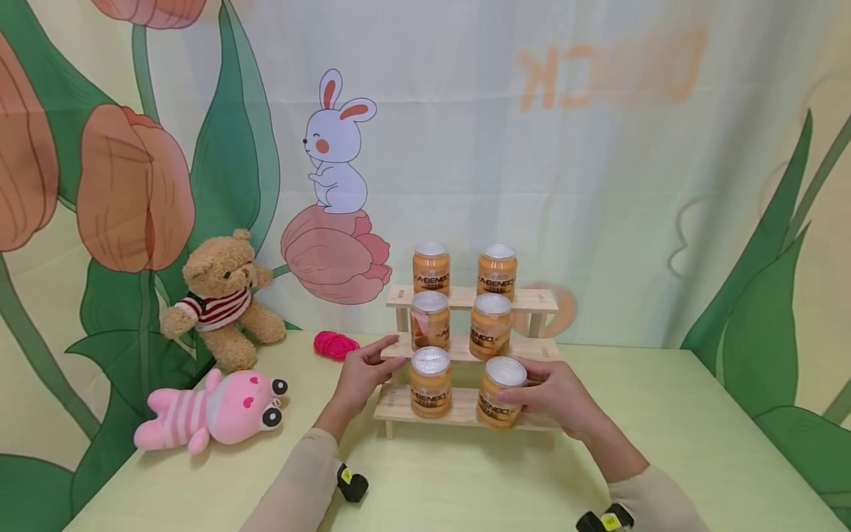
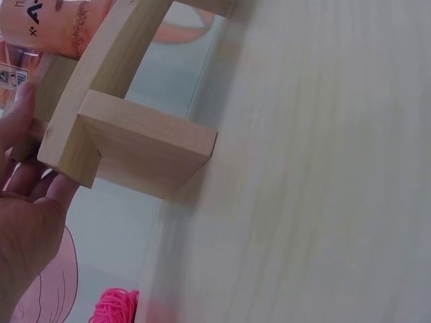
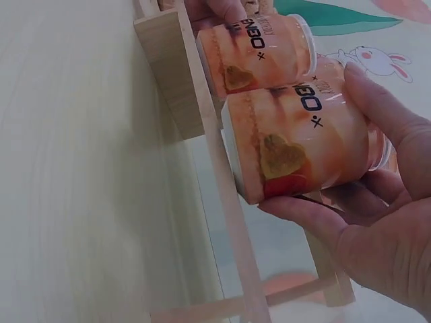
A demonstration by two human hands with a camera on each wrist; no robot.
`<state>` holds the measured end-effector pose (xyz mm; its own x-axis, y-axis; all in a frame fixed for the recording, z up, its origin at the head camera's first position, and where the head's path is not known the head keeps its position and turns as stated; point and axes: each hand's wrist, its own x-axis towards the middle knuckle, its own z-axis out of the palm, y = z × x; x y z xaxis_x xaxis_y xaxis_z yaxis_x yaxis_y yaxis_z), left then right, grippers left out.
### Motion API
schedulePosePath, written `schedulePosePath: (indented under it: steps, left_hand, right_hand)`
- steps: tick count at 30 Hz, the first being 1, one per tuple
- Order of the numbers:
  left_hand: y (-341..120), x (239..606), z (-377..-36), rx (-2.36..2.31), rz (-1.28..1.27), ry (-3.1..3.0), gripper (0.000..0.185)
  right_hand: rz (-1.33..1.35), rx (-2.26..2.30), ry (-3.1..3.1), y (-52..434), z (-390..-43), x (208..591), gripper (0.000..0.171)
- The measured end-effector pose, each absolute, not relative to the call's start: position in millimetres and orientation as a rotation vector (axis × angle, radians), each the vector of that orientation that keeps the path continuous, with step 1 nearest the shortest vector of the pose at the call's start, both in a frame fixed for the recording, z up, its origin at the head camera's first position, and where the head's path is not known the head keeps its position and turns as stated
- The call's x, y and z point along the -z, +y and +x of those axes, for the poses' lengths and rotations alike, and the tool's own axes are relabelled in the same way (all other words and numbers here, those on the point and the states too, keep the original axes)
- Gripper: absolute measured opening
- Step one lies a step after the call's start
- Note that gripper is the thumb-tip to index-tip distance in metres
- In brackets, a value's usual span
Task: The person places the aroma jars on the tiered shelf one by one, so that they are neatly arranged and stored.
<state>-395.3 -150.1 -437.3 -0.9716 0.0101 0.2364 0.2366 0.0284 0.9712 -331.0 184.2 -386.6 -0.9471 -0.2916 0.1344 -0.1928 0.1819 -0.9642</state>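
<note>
Nearest the camera, two cream sleeves are reaching in from 6 o'clock across the pale green table (image 1: 665,414). The right hand (image 1: 561,403) is wrapping its fingers and thumb around the lower right can (image 1: 500,392), which is standing upright on the bottom step of the wooden rack (image 1: 459,408) — the right wrist view is showing the grip closely, thumb over the top side and fingers curling beneath the orange label. The lower left can (image 1: 430,382) is standing just beside it at its 9 o'clock.

The left hand (image 1: 362,373) is lying at the rack's left end, fingers mostly straight, fingertips touching the end of the middle step; in the left wrist view the thumb and palm are resting against the wooden upright, holding nothing.

Farther back, two more cans are sitting on the middle step and two on the top step. At 9 o'clock from the rack a pink yarn ball (image 1: 335,344) is lying on the table; beyond it toward 9 o'clock a pink striped plush (image 1: 213,411) is lying on its side, and a teddy bear (image 1: 222,299) is sitting against the flower-and-rabbit backdrop (image 1: 598,185).
</note>
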Motion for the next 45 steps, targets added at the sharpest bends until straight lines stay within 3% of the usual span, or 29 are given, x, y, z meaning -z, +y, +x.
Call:
schedulePosePath:
  steps: [7, 27, 45]
  left_hand:
    - [-149, 437, -396, 2.073, -0.258, -2.133, 0.054]
    - [-149, 438, -396, 2.08, -0.235, -2.137, 0.053]
    - [-150, 439, -397, 2.066, -0.232, -2.144, 0.052]
  right_hand:
    - [-0.478, 1.828, 2.449, 174, -332, 384, 0.063]
    - [-0.295, 1.809, 2.687, 159, -334, 389, 0.077]
    - [-0.364, 1.795, 2.71, 157, -331, 389, 0.075]
